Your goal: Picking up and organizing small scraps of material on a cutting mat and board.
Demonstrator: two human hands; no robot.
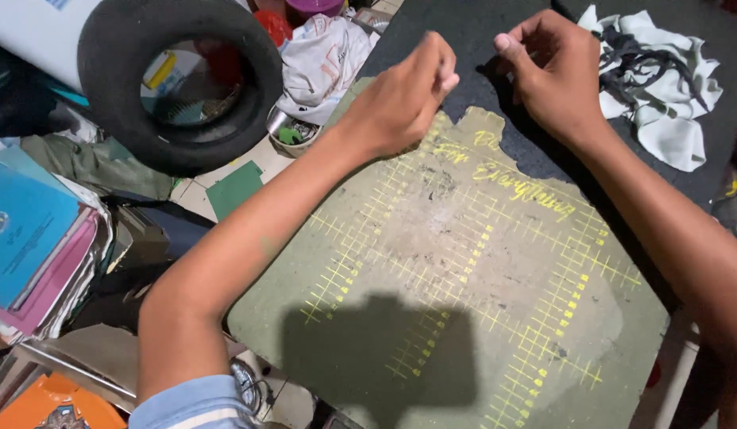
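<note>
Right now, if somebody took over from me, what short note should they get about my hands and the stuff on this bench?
Left hand: closed in a loose fist above the far edge of the worn green cutting mat; whether it pinches anything cannot be told.
Right hand: fingers curled shut over the black surface just past the mat; nothing visible in it.
Mat lies bare, its far edge ragged.
White and grey rags sit heaped to the right of the right hand, untouched.
A tyre stands off the bench, left.
</note>
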